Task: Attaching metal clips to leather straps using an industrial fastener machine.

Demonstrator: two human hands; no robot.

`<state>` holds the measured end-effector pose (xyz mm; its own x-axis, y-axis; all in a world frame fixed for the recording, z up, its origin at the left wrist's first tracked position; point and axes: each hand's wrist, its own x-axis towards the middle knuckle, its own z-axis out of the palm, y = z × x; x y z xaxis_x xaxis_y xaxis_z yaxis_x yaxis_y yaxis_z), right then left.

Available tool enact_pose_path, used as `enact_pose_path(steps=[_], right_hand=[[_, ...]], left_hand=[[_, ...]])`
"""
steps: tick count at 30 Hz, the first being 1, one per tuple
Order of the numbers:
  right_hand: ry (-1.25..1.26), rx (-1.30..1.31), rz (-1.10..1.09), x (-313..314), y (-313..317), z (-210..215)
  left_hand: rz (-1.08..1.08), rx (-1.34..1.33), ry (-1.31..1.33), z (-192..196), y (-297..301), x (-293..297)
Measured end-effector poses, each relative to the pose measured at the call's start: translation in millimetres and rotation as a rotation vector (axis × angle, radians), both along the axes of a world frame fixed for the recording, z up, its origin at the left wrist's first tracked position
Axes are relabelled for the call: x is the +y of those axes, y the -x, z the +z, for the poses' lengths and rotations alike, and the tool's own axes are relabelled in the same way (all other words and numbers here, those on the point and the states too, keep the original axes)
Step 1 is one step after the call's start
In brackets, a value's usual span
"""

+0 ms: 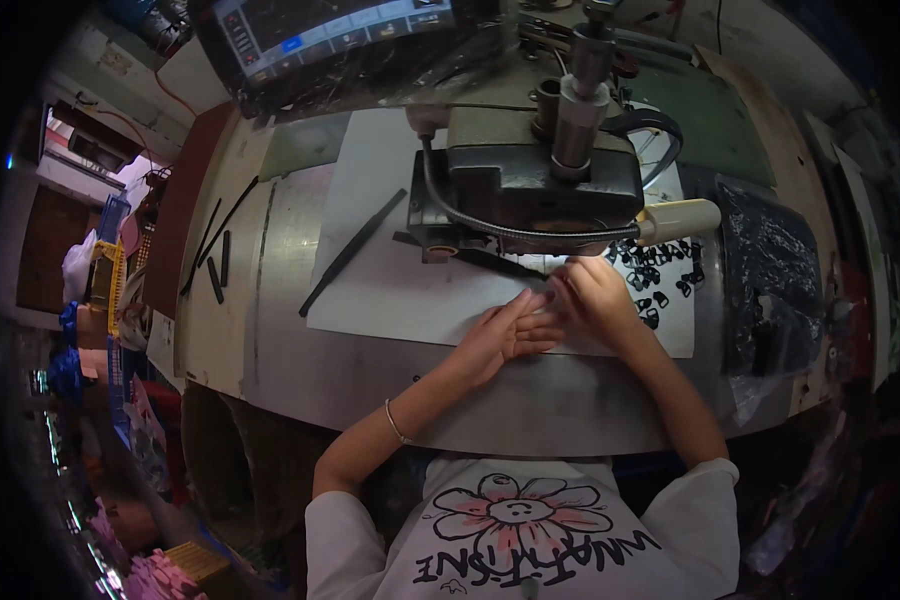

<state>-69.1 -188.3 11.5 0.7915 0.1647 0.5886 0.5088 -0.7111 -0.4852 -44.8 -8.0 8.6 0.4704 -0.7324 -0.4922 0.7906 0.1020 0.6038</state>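
Note:
My left hand [505, 335] lies at the front of the white sheet with its fingers stretched out, their tips meeting my right hand. My right hand [598, 300] is curled shut just below the machine head [540, 175]; whatever its fingers hold is hidden. A dark strip [500, 264] runs from under the machine head toward my fingertips. Many small black pieces [650, 265] lie scattered on the white sheet [400, 295] to the right of my right hand. Another long black strip [353, 253] lies slantwise on the sheet's left part.
Several thin black strips [216, 258] lie on the table at the left. A clear plastic bag with dark contents [770, 275] is at the right. Behind the machine stands a plastic-covered screen [350, 45]. A pale handle [682, 220] sticks out from the machine's right side.

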Motion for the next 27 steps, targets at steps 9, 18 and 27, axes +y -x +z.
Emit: enact_pose_path(steps=[9, 18, 27], right_hand=[[-0.033, 0.272, -0.129, 92, -36, 1], [-0.173, 0.519, -0.118, 105, -54, -29], [-0.248, 0.271, -0.304, 16, 36, 1]], left_hand=[[-0.112, -0.109, -0.264, 14, 32, 63], [-0.068, -0.519, -0.653, 12, 23, 156], [0.033, -0.987, -0.734, 7, -48, 128]])
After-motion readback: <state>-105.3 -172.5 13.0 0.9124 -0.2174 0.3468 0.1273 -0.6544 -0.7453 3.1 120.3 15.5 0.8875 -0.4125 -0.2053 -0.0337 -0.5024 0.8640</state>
